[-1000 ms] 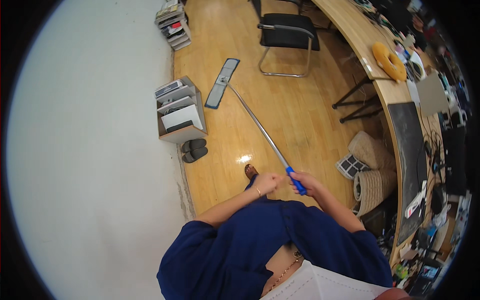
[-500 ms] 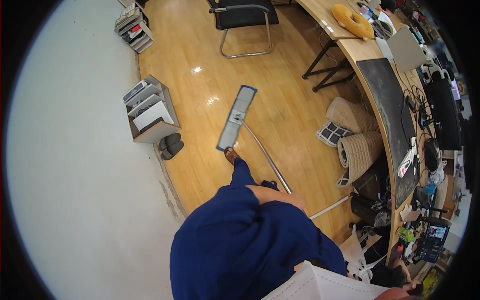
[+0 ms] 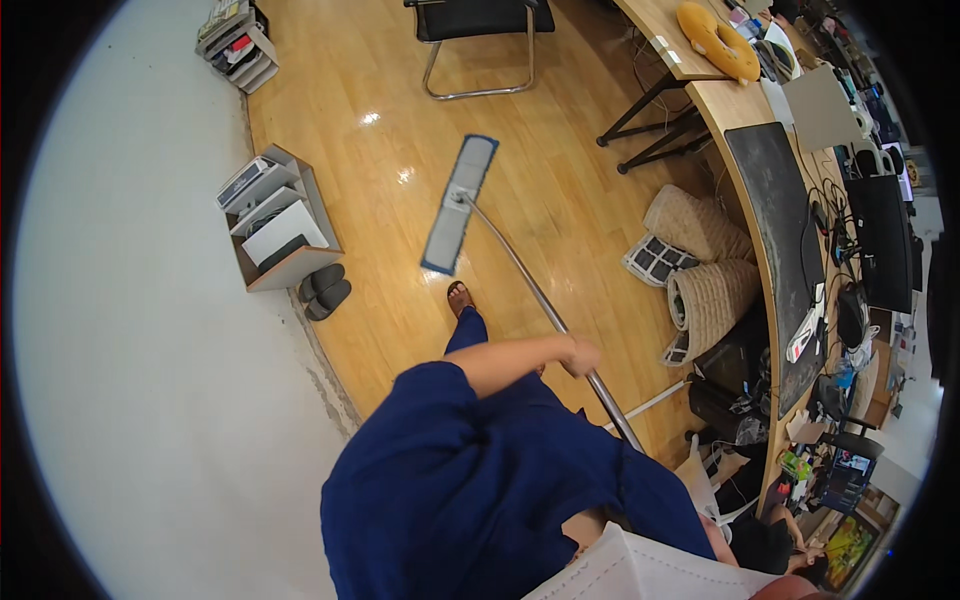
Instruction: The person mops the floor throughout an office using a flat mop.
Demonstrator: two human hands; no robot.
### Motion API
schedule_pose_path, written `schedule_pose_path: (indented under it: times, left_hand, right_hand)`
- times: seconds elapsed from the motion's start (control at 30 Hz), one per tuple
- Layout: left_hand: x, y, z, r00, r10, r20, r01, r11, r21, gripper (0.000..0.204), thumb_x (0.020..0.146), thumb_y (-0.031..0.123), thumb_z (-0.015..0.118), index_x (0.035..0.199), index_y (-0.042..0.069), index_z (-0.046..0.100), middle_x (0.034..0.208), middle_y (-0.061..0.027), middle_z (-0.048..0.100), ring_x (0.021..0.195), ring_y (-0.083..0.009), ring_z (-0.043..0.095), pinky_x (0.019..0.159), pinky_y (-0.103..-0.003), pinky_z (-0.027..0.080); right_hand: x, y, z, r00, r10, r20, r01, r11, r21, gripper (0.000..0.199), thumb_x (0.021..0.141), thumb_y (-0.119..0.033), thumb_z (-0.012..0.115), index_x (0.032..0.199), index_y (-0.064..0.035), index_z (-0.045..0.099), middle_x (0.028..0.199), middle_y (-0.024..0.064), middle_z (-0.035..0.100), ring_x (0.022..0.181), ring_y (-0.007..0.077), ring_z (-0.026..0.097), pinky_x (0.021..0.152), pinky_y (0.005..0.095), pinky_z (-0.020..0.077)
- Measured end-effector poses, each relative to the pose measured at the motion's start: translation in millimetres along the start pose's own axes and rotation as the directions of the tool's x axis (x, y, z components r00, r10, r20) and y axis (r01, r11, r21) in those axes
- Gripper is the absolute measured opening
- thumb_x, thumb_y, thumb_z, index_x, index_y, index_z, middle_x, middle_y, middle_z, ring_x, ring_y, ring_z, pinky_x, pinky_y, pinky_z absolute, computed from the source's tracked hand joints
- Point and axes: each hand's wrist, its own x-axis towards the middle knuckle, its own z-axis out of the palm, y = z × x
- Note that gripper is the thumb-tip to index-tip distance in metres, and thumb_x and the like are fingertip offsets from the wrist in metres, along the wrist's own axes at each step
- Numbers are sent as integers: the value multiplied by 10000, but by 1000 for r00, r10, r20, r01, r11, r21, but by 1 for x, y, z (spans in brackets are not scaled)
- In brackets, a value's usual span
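Observation:
A flat mop lies on the wooden floor ahead of me, its long grey head (image 3: 460, 205) edged in blue. From the middle of that head a metal handle (image 3: 525, 270) slants back toward my body on the right. My left hand (image 3: 580, 355) is wrapped round this handle partway up, the bare forearm crossing in front of my navy clothing. Beyond the hand, the handle runs on until the cloth covers it. Of my right arm, a bit of skin (image 3: 716, 540) shows beside the white mask at the lower edge; the fingers there cannot be made out.
Beside the left wall stands a grey file box (image 3: 290, 265), with dark slippers (image 3: 325, 292) next to it. A black chair (image 3: 480, 20) is ahead. Rolled woven mats (image 3: 710, 300) lie under the long desk (image 3: 745, 190) on the right. A white pole (image 3: 655, 400) lies near them.
The mop head has slid forward and slightly left, away from my foot. My left forearm now reaches farther out, and the hand on the handle has come into clearer view.

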Motion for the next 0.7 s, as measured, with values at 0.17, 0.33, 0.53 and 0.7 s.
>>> schedule_pose_path:
  times: [0.17, 0.33, 0.53, 0.7]
  left_hand:
    - [-65, -101, -35, 929, -343, -141, 354, 933, 62, 157, 726, 230, 573, 834, 139, 643, 820, -118, 634, 798, -288, 606, 639, -414, 450]
    - [-108, -135, -36, 693, -561, -452, 662, 744, 92, 161, 718, 211, 585, 862, 169, 643, 863, -82, 624, 913, -280, 555, 704, -395, 447]
    - [-37, -91, 15, 773, -559, -302, 592, 806, 24, 151, 635, 149, 644, 776, 107, 679, 843, -113, 635, 831, -329, 587, 613, -423, 487]
    - [41, 45, 43, 930, -340, -138, 343, 939, 0, 185, 661, 109, 589, 820, 85, 679, 877, -107, 645, 849, -315, 611, 585, -455, 499]
  right_hand:
    - [142, 3, 23, 953, -211, 219, 164, 963, 214, 534, 865, -267, 536, 1302, -13, 365, 1208, 94, 510, 1063, 152, 515, 899, 279, 410]
    - [170, -19, 31, 946, -151, 287, 111, 982, 152, 541, 875, -280, 522, 1320, -27, 347, 1219, 90, 503, 1093, 149, 492, 925, 267, 385]
    - [158, 52, -7, 919, -318, 233, 258, 932, 253, 512, 902, -250, 475, 1320, 13, 337, 1262, 97, 468, 1152, 158, 437, 995, 265, 306]
    - [105, 247, -132, 982, 34, -185, 20, 959, 281, 454, 884, -302, 501, 1271, -75, 432, 1006, 142, 592, 970, 155, 559, 711, 268, 496]
